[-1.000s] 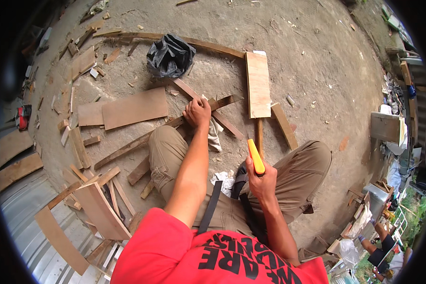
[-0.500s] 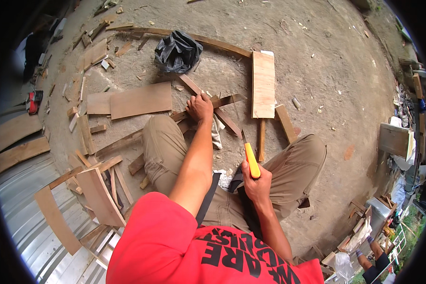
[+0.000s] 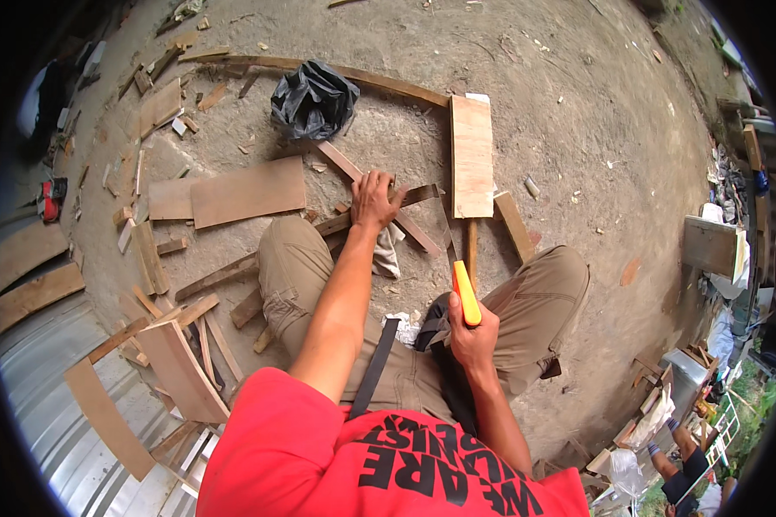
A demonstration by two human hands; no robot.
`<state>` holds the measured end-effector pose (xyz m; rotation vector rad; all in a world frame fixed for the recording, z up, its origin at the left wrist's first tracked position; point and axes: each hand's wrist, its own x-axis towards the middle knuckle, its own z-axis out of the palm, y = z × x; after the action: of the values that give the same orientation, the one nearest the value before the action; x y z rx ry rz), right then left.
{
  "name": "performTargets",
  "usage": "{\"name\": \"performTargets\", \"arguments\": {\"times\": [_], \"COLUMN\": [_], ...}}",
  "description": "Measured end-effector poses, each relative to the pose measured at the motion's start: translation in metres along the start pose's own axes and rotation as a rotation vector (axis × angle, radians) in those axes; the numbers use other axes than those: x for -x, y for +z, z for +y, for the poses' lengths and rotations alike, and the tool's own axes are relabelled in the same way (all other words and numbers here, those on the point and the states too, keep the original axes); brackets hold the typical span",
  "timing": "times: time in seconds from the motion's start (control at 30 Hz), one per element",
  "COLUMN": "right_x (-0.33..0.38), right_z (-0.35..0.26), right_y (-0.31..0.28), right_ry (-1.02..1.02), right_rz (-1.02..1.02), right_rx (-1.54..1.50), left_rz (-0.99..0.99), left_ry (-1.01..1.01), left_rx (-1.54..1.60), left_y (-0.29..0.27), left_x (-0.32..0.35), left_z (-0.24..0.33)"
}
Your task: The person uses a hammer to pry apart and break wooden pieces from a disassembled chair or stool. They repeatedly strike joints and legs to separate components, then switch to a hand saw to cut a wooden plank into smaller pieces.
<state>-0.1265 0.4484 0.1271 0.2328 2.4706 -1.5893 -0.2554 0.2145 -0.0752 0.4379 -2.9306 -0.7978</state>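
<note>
My right hand [image 3: 472,332] grips the yellow handle of a handsaw [image 3: 467,297]. Its thin blade points up and away, with the tip by the far end of a long wooden strip [image 3: 421,195]; whether blade and wood touch I cannot tell. My left hand [image 3: 376,202] presses down on that strip, fingers bent over it where it crosses a shorter reddish wood piece [image 3: 418,234]. The long strip runs down left past my knee. A pale cloth [image 3: 387,257] lies under the crossing, partly hidden by the wood.
A black plastic bag [image 3: 314,99] lies beyond my left hand. Flat boards [image 3: 248,193] rest at left and a pale plank [image 3: 472,155] at right. A wooden frame [image 3: 181,362] stands at lower left near metal sheeting [image 3: 47,370]. Another person's legs [image 3: 683,461] show at lower right.
My left hand has shifted along the strip toward its far end, its fingers bent differently. The saw has come round so its blade lies by the strip's end. The view has shifted slightly.
</note>
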Motion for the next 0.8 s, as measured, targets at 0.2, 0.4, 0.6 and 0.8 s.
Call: {"name": "performTargets", "arguments": {"times": [0.2, 0.4, 0.6, 0.8], "right_x": [0.002, -0.004, 0.002, -0.012], "right_z": [-0.009, -0.019, -0.04, -0.054], "right_y": [0.006, 0.008, -0.002, -0.005], "right_ry": [-0.009, 0.002, 0.031, 0.079], "right_rz": [-0.045, -0.095, -0.163, -0.124], "right_rx": [-0.013, 0.068, 0.137, 0.177], "left_rz": [0.037, -0.089, -0.066, -0.06], "left_ry": [-0.064, -0.184, -0.308, -0.29], "left_rx": [0.024, 0.015, 0.023, 0.005], "left_y": [0.005, 0.0, -0.003, 0.006], "left_x": [0.0, -0.007, -0.009, -0.01], "left_z": [-0.006, -0.003, 0.003, 0.001]}}
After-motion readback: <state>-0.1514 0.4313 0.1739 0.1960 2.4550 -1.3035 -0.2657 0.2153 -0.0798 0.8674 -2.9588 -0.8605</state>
